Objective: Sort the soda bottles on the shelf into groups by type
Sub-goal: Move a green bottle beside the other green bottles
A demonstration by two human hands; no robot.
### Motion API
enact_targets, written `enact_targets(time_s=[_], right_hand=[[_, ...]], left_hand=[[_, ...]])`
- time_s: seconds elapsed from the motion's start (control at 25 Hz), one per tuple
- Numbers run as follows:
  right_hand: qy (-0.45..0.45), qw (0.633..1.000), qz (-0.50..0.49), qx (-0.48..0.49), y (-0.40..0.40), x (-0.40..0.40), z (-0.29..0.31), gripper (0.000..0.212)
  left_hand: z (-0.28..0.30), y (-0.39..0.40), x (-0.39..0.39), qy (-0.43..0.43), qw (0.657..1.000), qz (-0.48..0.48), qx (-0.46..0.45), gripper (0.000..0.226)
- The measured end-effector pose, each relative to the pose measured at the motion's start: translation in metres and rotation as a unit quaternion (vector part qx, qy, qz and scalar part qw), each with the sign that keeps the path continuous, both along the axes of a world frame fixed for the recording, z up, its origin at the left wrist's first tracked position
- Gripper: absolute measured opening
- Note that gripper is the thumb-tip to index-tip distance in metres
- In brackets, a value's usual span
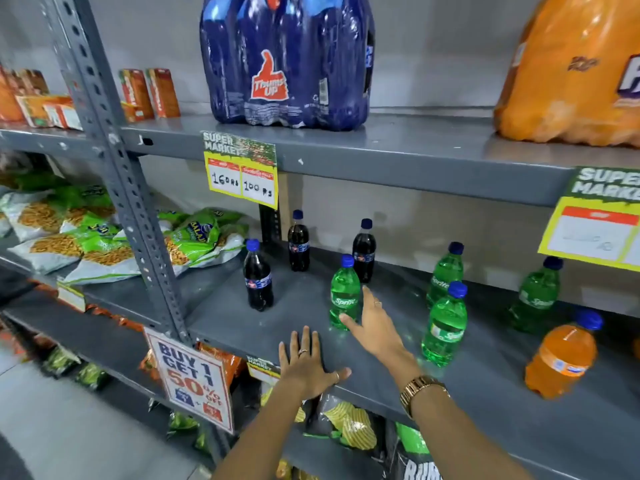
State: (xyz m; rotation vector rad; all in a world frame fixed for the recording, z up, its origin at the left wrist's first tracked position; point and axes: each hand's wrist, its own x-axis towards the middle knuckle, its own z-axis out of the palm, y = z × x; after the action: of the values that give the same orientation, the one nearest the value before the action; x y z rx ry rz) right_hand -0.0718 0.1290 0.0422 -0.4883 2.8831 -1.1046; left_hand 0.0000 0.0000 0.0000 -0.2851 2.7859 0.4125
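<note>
On the grey middle shelf [242,320] stand three dark cola bottles with blue caps: one at the front left [258,276], one at the back [298,241], one further right [364,251]. Several green Sprite bottles stand to the right; the nearest one [344,294] is just in front of the third cola. An orange soda bottle [561,355] stands at the far right. My right hand [372,323] is open, thumb touching the nearest Sprite bottle's lower side, fingers beside it. My left hand [306,363] lies flat, fingers spread, on the shelf's front edge.
The upper shelf holds a blue Thums Up multipack [287,60] and an orange multipack [575,71]. Price tags [242,169] hang from its edge. Snack bags [194,240] lie left of the slotted post [138,202]. A "Buy 1 Get 1" sign [192,379] hangs below.
</note>
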Motion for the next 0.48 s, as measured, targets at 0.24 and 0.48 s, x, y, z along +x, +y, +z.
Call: enact_targets(time_s=[0.24, 0.48], right_hand=[[-0.009, 0.996, -0.041, -0.083, -0.017, -0.010, -0.003, 0.052], [0.016, 0.996, -0.043, -0.075, 0.001, 0.007, -0.007, 0.050]], left_hand=[[-0.002, -0.001, -0.001, 0.015, 1.000, -0.011, -0.020, 0.103], [-0.004, -0.001, -0.002, 0.024, 0.999, 0.000, -0.030, 0.101]])
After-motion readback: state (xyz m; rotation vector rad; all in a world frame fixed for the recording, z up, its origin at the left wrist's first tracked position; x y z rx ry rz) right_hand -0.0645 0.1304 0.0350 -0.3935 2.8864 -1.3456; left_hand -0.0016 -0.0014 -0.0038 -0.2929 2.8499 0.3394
